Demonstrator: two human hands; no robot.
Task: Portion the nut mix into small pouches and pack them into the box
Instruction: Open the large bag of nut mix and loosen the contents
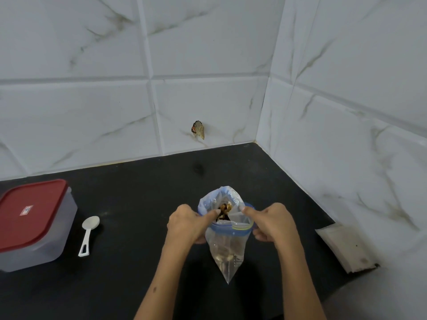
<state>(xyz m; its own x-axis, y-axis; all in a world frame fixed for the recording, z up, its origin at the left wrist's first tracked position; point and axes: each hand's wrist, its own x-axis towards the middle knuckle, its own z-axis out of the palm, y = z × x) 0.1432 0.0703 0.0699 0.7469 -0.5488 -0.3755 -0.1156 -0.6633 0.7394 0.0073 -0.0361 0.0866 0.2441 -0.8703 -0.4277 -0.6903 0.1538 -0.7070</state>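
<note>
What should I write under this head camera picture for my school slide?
Two hands, left and right, hold open a zip bag of nut mix.

Black countertop in corner; white marble-veined tile walls behind and right; small broken patch low on back wall.

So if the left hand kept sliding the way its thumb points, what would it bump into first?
Probably the right hand. The left hand grips one side of the zip bag's mouth, thumb pointing across the opening, and the right hand grips the other side. Depth is hard to judge from one view.
</note>
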